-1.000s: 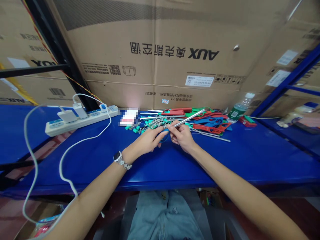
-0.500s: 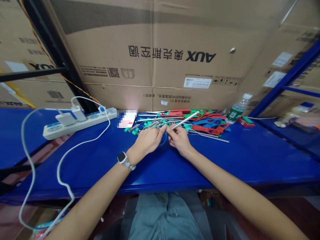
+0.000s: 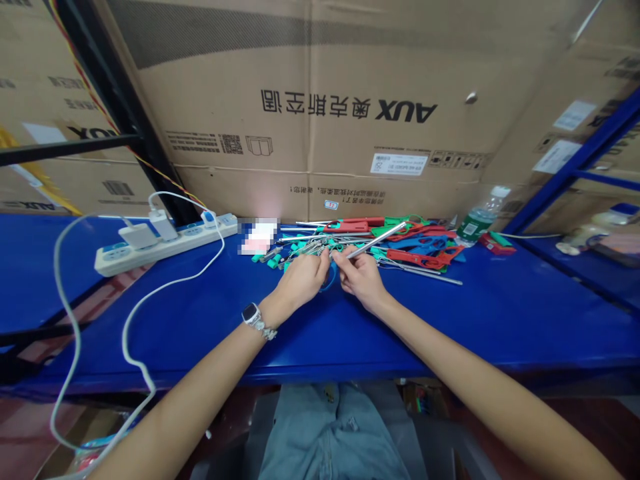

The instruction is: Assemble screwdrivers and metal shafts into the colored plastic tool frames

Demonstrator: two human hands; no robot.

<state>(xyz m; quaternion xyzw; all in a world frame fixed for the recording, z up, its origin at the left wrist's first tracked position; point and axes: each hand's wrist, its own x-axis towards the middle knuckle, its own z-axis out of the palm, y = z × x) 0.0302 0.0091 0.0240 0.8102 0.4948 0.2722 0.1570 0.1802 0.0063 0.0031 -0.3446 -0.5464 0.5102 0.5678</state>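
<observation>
My right hand (image 3: 361, 277) is closed round the lower end of a slim silver metal tube (image 3: 380, 240), which slants up to the right. Close beside it, my left hand (image 3: 303, 277) is pinched shut; what its fingertips hold is too small to make out. A thin blue wire (image 3: 330, 281) curves below and between the hands. Behind them lies a pile of long-nosed lighter parts: a red lighter handle (image 3: 350, 227), blue handles (image 3: 425, 245), green pieces and bare metal tubes. Small silver parts with green ends (image 3: 273, 257) lie left of the pile.
A white power strip (image 3: 167, 245) with chargers and a white cable (image 3: 145, 293) occupies the left side. At the pile's right stand a green-labelled bottle (image 3: 475, 223) and a small red box (image 3: 497, 245). A large cardboard box (image 3: 320, 60) walls off the back of the blue table (image 3: 475, 320).
The view has shifted slightly. My hands stay close together, with a small gap now showing between the fingertips; the right still holds the metal tube.
</observation>
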